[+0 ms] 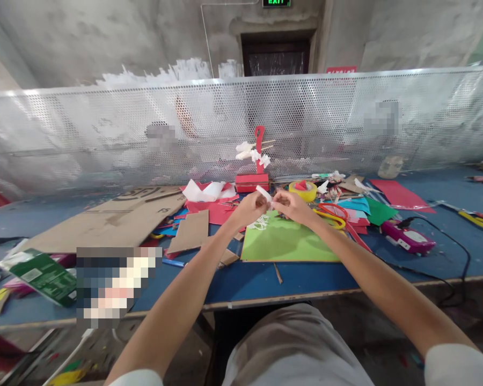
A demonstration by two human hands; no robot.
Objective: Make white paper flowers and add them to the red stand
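Note:
Both hands meet over a yellow-green sheet [290, 244] near the middle of the table. A small white strip [264, 194], seemingly paper, sticks up between them. My left hand [251, 208] pinches it from the left, fingers closed. From the other side my right hand [292, 205] pinches at its lower end, also closed. Thin white strings or shreds [260, 222] lie on the sheet just below. Behind the hands stands a red box [251, 183] with a red upright piece [260, 145] carrying white tufts on thin sticks.
Brown cardboard [104, 220] covers the left side. Yellow tape [306, 191], yellow-handled scissors [332, 217] and coloured paper scraps lie close on the right. A purple device [408, 237] trails a black cable. A perforated metal panel [209, 128] rises behind the blue table [241, 287].

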